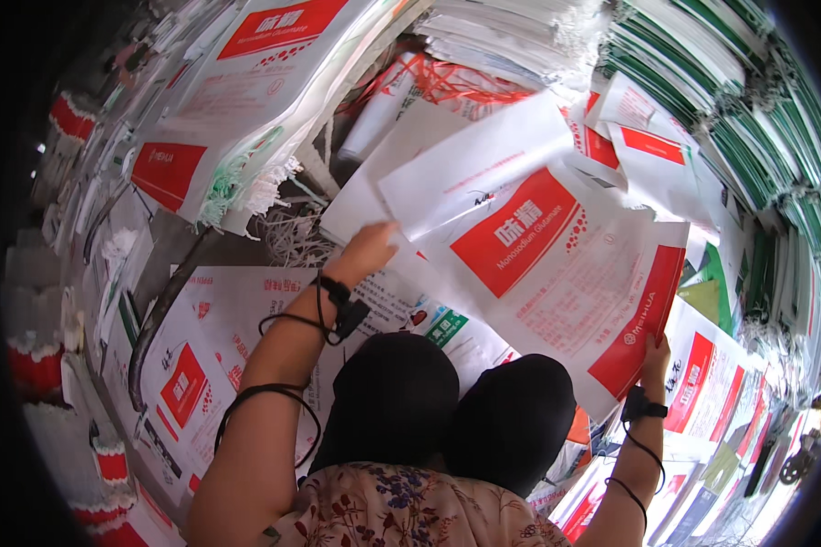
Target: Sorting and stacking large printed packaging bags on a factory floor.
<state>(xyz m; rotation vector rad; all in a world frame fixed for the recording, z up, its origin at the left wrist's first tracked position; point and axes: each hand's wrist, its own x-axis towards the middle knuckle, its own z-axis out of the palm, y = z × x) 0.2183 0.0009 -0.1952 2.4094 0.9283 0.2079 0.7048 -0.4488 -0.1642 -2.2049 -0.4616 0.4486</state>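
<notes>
From my seat behind the head camera I see both forearms rising from the lower edge toward a large white woven sack [556, 264] with a red panel, which lies tilted across the middle of the view, its long side running from about ten o'clock to four o'clock. My left hand [367, 248] sits at about nine o'clock of that sack, resting on its upper left edge; the fingers look curled and fairly closed over the edge, though I cannot tell how much of the sheet they actually pinch, since the fingertips are hidden under the material. My right hand [655, 357] is at the sack's lower right corner, around four o'clock, with fingers closed on the red-striped end, thumb side toward me. A black wrist strap [340, 301] with a looping cable rides on the left wrist, and a similar strap [643, 407] on the right. Under the left forearm, at seven o'clock, lies another flat printed sack [212, 356]. At twelve o'clock a stack of folded white sacks [511, 32] is piled, and at two o'clock green-edged bundles [748, 100] stand packed together. Two dark rounded knees [447, 410] fill the lower centre.
</notes>
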